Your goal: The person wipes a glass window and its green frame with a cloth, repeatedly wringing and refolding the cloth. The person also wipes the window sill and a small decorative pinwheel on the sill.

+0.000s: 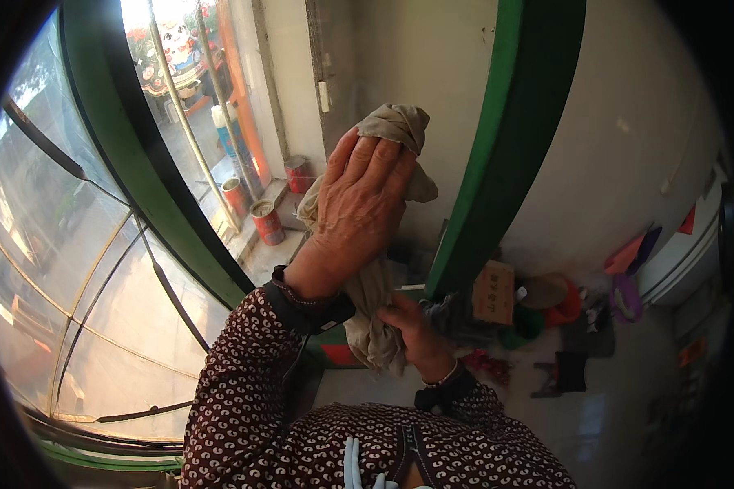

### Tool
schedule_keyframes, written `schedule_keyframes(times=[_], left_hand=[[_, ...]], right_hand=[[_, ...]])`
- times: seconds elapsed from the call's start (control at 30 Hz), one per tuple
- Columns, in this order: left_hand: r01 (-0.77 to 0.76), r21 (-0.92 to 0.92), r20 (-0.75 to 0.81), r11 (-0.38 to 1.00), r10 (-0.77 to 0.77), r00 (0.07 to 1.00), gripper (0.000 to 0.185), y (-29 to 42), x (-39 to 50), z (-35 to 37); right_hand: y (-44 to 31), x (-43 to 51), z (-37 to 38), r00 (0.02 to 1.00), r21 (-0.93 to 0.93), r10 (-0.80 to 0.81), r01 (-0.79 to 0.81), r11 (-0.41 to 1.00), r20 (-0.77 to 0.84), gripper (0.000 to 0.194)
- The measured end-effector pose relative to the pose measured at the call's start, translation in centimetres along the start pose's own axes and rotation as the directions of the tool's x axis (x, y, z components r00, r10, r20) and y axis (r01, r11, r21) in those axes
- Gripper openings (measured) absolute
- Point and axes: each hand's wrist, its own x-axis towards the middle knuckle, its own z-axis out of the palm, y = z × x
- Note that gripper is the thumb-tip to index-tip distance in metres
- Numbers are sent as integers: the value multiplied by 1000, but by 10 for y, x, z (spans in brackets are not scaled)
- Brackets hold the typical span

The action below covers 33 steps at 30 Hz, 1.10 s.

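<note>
My left hand (364, 205) lies over a bunched beige cloth (376, 318), fingers together and pointing up the view, pressing it against what looks like a glass pane between green frame bars. Folds of the cloth stick out past the fingertips and on both sides of the hand. The cloth hangs down below the wrist, where my right hand (419, 333) grips its lower part with thumb and fingers. Both wrists wear dark bands over patterned sleeves. The underside of the left palm is hidden.
Green frame bars (520, 140) stand right and left. Beyond them are red cans (266, 223) on a ledge and metal window rods (189, 128). Lower right, a cardboard box (493, 292), a red bucket (566, 302) and a small folding stool (569, 371) stand on the floor.
</note>
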Motion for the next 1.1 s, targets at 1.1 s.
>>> schedule_keyframes(times=[1.1], left_hand=[[239, 89, -36, 967, -237, 971, 62, -32, -56, -23]], right_hand=[[9, 12, 21, 998, -242, -17, 29, 970, 53, 37]])
